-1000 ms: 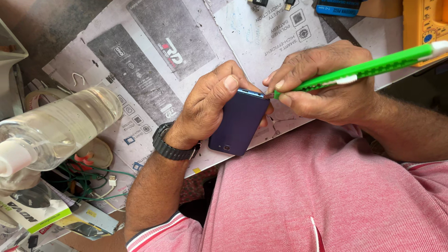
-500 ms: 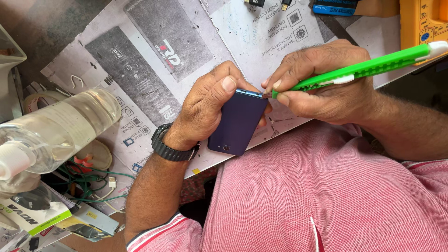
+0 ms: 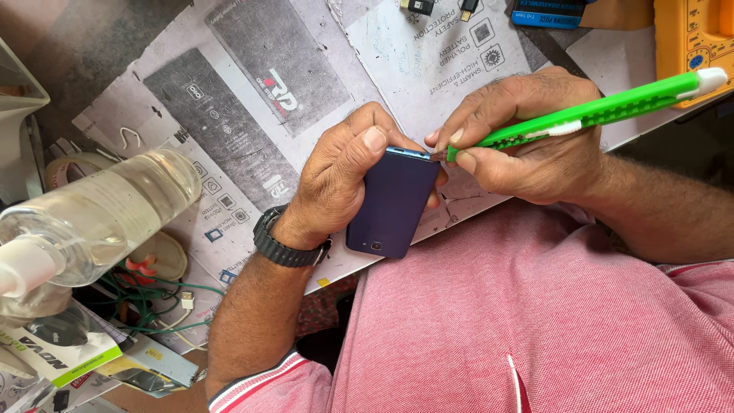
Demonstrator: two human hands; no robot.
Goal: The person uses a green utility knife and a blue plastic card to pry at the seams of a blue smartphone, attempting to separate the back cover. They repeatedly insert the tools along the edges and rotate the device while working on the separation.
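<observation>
My left hand [image 3: 344,172] grips a dark blue phone [image 3: 390,203] by its upper end, back side up, thumb pressed at the top edge. A black wristwatch [image 3: 284,246] is on that wrist. My right hand [image 3: 527,134] holds a bright green utility knife [image 3: 589,115] like a pen. Its tip touches the phone's top right corner, at the seam. Both hands sit over a printed paper sheet [image 3: 252,99] at the table's near edge, above my pink shirt.
A clear plastic bottle [image 3: 92,218] lies at the left, over tangled green wires [image 3: 145,302] and small boxes. A yellow meter [image 3: 692,38] stands at the top right. Small connectors [image 3: 440,8] lie at the top edge.
Nothing has clearly moved; the knife tip stays at the phone's top corner and both hands hold the same pose.
</observation>
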